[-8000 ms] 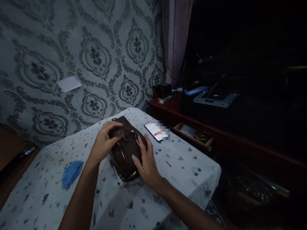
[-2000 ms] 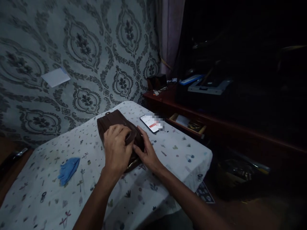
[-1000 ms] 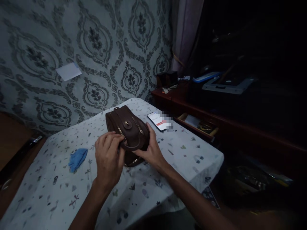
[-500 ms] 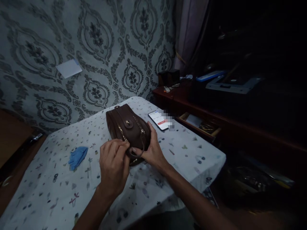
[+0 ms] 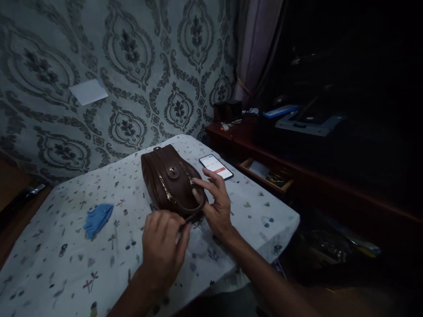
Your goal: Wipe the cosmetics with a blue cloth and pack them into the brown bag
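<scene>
A brown leather handbag [image 5: 168,176] lies on the table, with a gold clasp on its middle tab and two gold zippers running lengthwise. Its short handle [image 5: 190,210] loops at the near end. My left hand [image 5: 165,242] is closed in a pinch at that near end, by a small piece with a metal glint; the fingers partly hide it. My right hand [image 5: 216,204] is beside the bag's right side, fingers apart, with index finger and thumb close to the right zipper's pull [image 5: 191,180]. The left zipper's pull [image 5: 169,196] lies free of both hands.
A printed white cloth [image 5: 132,264] covers the table. On it are a blue crumpled cloth or glove [image 5: 98,219] and a lit phone [image 5: 216,166]. An open drawer [image 5: 267,174] juts from the dark red desk [image 5: 224,136] at right. Patterned wallpaper stands behind.
My left hand has moved off the left zipper pull, down to the bag's near end. My right hand has lifted from the bag's side, its fingers spreading near the right zipper pull.
</scene>
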### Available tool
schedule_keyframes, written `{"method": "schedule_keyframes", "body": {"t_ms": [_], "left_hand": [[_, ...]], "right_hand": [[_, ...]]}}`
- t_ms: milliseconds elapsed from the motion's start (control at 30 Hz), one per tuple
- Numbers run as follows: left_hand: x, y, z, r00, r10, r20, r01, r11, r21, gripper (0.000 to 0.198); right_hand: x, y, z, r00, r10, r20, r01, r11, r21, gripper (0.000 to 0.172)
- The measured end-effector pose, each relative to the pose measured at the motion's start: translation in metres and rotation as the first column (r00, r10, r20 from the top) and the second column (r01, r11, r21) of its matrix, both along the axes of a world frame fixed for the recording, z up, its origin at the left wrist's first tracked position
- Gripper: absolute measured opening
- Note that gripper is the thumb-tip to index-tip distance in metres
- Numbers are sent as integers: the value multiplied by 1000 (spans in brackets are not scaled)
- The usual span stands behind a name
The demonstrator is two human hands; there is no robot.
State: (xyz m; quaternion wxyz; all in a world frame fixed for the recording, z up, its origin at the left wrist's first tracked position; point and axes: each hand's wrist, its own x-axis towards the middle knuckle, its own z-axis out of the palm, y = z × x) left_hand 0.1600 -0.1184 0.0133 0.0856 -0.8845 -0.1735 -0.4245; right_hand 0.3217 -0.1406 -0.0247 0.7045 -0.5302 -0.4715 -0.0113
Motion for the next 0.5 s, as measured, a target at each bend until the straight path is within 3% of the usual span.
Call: {"method": "schedule_keyframes", "body": {"t_ms": [67, 167, 500], "left_hand": [[4, -5, -11, 995, -13, -103, 22, 996, 82, 12], [8, -8, -26, 975, 83, -207, -43, 981, 189, 30], [5, 3, -52, 929, 233, -289, -125, 929, 347, 41]], "right_hand": [[4, -3, 7, 1000, 8, -3, -8, 1000, 23, 17], [9, -6, 16, 995, 79, -57, -77, 997, 27, 17], [15, -6, 38, 910, 270, -316, -299, 953, -46, 26]]}}
